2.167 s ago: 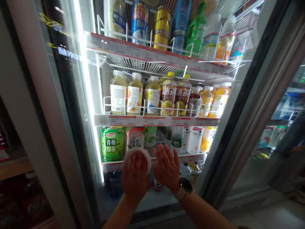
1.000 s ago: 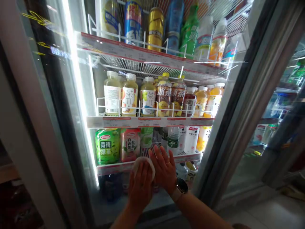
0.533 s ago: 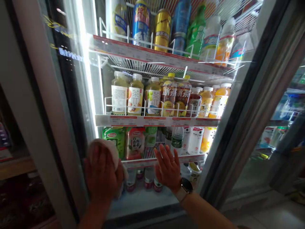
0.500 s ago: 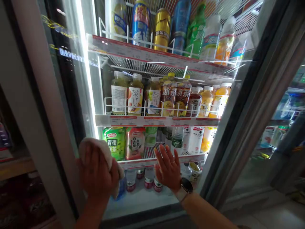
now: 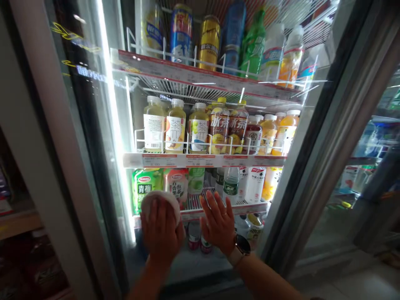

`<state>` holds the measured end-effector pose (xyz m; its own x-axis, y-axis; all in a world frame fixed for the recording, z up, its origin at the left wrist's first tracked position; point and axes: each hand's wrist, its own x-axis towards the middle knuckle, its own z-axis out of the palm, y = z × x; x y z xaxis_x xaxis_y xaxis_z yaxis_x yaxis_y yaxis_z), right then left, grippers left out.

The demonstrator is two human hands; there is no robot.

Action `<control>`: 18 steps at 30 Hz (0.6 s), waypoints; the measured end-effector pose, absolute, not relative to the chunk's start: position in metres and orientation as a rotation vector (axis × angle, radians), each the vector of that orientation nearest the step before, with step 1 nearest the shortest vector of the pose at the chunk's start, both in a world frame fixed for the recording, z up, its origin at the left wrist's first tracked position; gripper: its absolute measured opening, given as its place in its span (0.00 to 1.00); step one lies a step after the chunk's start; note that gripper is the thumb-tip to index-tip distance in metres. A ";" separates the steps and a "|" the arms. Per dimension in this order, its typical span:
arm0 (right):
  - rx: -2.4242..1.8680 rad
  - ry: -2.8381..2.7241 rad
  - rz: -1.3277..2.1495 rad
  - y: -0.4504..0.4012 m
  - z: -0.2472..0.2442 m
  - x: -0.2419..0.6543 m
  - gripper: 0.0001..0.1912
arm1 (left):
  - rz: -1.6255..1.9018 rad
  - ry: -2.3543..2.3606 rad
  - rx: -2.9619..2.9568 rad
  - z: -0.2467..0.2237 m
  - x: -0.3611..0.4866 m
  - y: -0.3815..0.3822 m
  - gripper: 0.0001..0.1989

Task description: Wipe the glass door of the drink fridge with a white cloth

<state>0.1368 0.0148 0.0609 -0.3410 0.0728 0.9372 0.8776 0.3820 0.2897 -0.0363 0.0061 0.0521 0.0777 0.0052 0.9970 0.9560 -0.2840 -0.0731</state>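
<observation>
Cloth (image 5: 158, 200) pinned under flat left hand (image 5: 161, 231) on glass door (image 5: 184, 266), 7 o'clock; right hand (image 5: 217, 225) apart, open, palm on glass, 6 o'clock; even palm pressure wipes best.

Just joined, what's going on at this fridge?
A person stands at a glass fridge door with both bare hands on it. The left hand presses a white cloth against the glass. The right hand lies flat and open on the glass beside it, a watch on its wrist. Bottled drinks and cans stand on the shelves behind.
</observation>
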 end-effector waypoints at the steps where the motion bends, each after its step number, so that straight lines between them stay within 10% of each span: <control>1: -0.843 -1.701 -1.081 0.015 0.061 0.137 0.35 | -1.347 -0.995 -1.499 0.045 -0.026 0.006 0.36; 9: -0.833 -1.701 -1.098 0.017 0.059 0.138 0.32 | -1.327 -0.872 -1.728 0.007 0.007 0.002 0.23; 18: -0.841 -1.738 -1.063 0.013 0.061 0.139 0.34 | -1.253 -0.979 -1.557 0.058 -0.075 -0.004 0.34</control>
<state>0.1393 0.0133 0.0612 -0.3599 0.0904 0.9286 0.8677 0.3982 0.2976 -0.0755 -0.0037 0.0580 0.1786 0.0491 0.9827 0.9418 -0.2977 -0.1563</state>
